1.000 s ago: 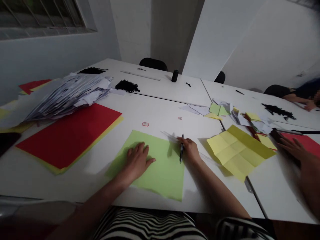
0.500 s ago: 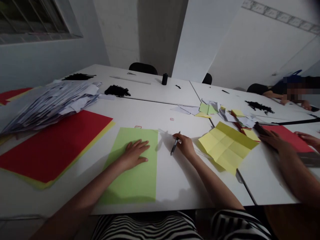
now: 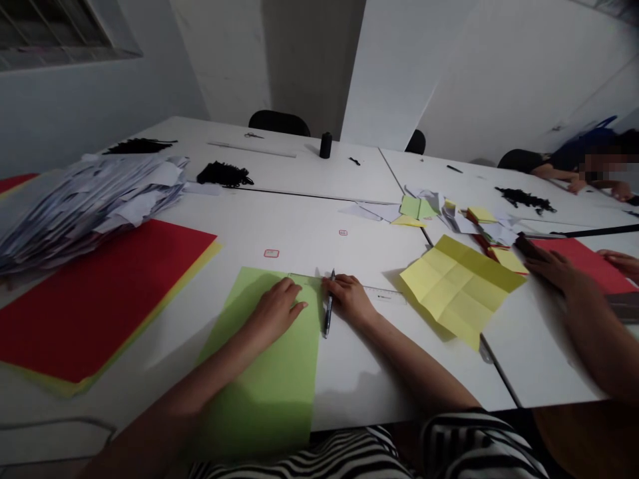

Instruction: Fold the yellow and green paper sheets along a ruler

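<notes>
A light green sheet of paper lies on the white table in front of me. My left hand rests flat on its upper part, fingers spread. My right hand is closed on a dark pen and sits at the sheet's upper right corner. A clear ruler lies across the sheet's top edge and runs out to the right under that hand.
A creased yellow sheet lies to the right. Red paper over yellow and a heap of white papers lie left. Paper scraps sit beyond. Another person's hand rests at right on red paper.
My right hand with the pen has moved left up to the green sheet's corner, and the ruler now lies along the sheet's top edge. My left hand stays on the sheet.
</notes>
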`<action>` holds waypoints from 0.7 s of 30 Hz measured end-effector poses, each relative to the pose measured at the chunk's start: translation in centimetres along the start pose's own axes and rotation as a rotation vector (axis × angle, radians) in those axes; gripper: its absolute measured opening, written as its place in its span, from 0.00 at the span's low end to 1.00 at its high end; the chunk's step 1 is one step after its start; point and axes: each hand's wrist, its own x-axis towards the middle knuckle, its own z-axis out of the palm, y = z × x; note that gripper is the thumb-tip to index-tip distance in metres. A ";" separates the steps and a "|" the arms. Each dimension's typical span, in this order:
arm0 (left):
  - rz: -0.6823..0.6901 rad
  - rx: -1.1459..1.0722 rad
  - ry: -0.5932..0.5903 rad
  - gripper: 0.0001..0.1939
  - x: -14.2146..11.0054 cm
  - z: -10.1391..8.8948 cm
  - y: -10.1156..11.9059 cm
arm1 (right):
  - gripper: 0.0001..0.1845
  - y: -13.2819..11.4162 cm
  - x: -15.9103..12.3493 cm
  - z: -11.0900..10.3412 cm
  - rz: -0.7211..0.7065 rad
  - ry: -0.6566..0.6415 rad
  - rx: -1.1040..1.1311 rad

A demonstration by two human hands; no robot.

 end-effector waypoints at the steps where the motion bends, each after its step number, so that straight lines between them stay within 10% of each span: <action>1: -0.009 0.024 0.053 0.13 0.4 0.5 0.0 | 0.19 0.2 0.0 0.1 -0.003 0.003 0.012; 8: 0.067 0.080 0.124 0.19 0.3 3.8 -1.0 | 0.18 1.4 0.0 0.6 -0.054 0.111 0.190; 21: 0.089 0.048 0.119 0.18 0.6 3.8 -1.7 | 0.18 1.6 0.1 0.1 0.018 0.193 0.233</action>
